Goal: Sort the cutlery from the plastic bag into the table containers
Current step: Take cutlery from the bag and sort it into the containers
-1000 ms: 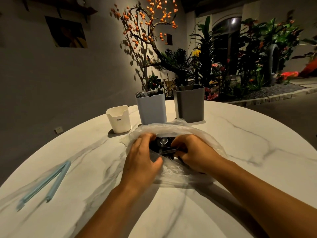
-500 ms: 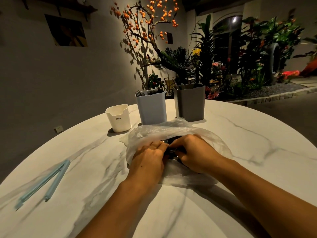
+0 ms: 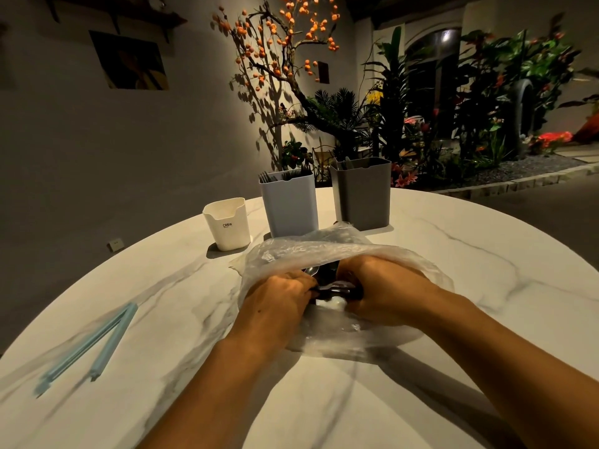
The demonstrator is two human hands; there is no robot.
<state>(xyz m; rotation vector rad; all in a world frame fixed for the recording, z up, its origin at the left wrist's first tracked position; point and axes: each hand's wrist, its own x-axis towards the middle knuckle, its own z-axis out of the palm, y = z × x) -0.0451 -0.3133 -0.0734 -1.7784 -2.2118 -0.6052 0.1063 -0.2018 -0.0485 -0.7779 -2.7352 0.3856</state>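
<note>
Both hands, the left hand (image 3: pixel 278 296) and right hand (image 3: pixel 385 293), curl around dark cutlery (image 3: pixel 334 288) inside the crumpled clear plastic bag (image 3: pixel 324 251) on the white marble worktop (image 3: pixel 486 286) (lift one kind together, I'd judge, without snagging plastic).

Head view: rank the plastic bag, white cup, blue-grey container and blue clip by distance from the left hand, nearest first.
1. Plastic bag, around the left hand.
2. Blue-grey container, behind the bag.
3. White cup, far left; close to the container's rank.
4. Blue clip, left edge.
</note>
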